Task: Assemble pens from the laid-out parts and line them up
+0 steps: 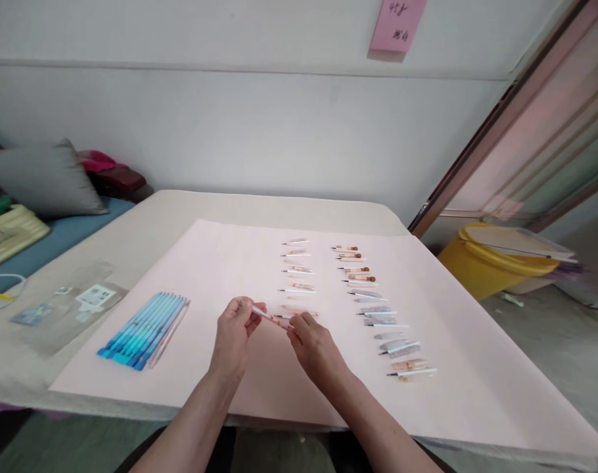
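Observation:
My left hand point(233, 334) and my right hand point(315, 338) hold a slim pale pink pen point(270, 318) between them, just above the pink sheet. The left fingers pinch its upper left end, and the right fingers close on its lower right end. Beyond my hands runs a column of pen parts point(299, 287), with thin refills beside pale printed barrels. Farther right lies another column of pen parts point(375, 310), some with brown ends, others greyish. To the left, several blue pens point(142, 328) lie side by side, with slim pinkish pens point(168, 335) along their right edge.
The pink sheet point(230, 256) covers much of the cream table point(259, 203). A clear plastic bag point(67, 322) with a white label lies at left. Beyond are a grey cushion point(43, 177) and a white wall point(230, 131). A yellow bin point(496, 263) stands right.

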Motion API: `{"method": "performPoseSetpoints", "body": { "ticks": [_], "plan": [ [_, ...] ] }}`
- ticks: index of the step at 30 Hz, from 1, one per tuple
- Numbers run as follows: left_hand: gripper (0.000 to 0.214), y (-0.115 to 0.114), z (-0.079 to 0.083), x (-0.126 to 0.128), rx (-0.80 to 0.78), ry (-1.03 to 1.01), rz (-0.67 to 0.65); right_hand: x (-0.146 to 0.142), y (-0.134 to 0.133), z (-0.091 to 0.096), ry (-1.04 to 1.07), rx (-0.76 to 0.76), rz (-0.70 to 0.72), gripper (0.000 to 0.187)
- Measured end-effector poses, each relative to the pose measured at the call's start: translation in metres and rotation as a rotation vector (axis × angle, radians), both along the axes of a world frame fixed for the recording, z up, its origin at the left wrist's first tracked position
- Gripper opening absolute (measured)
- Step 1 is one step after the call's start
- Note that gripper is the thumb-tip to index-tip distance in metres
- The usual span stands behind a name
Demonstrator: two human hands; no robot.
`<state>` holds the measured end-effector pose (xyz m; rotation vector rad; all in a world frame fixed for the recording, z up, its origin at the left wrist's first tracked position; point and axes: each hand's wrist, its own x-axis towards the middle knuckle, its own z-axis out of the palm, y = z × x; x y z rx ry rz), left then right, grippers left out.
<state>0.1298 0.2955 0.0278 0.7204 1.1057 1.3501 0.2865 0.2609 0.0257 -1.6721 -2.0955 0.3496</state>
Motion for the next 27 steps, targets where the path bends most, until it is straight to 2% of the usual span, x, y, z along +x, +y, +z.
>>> {"method": "performPoseSetpoints", "body": {
  "ticks": [3,8,12,16,22,27],
  "plan": [
    [0.025,-0.002,-0.003,0.002,-0.002,0.073,-0.014,0.000,-0.001,0.000,0.023,0.013,-0.001,0.009],
    [0.026,-0.002,0.000,0.000,0.006,0.069,-0.053,0.002,-0.001,-0.002,0.110,0.058,0.012,0.011],
    [0.026,-0.002,0.003,-0.001,0.027,0.062,-0.095,0.003,0.000,-0.001,0.204,0.034,0.006,0.014],
    [0.026,-0.002,0.008,-0.003,0.035,0.042,-0.127,0.004,0.002,-0.001,0.345,-0.071,-0.010,0.016],
    [0.024,-0.001,0.009,-0.005,0.072,0.072,-0.151,0.002,0.004,-0.002,0.644,-0.351,-0.050,0.018],
    [0.025,0.001,0.007,-0.005,0.045,0.041,-0.141,-0.001,0.004,-0.004,0.834,-0.392,-0.082,0.019]
  ]
}}
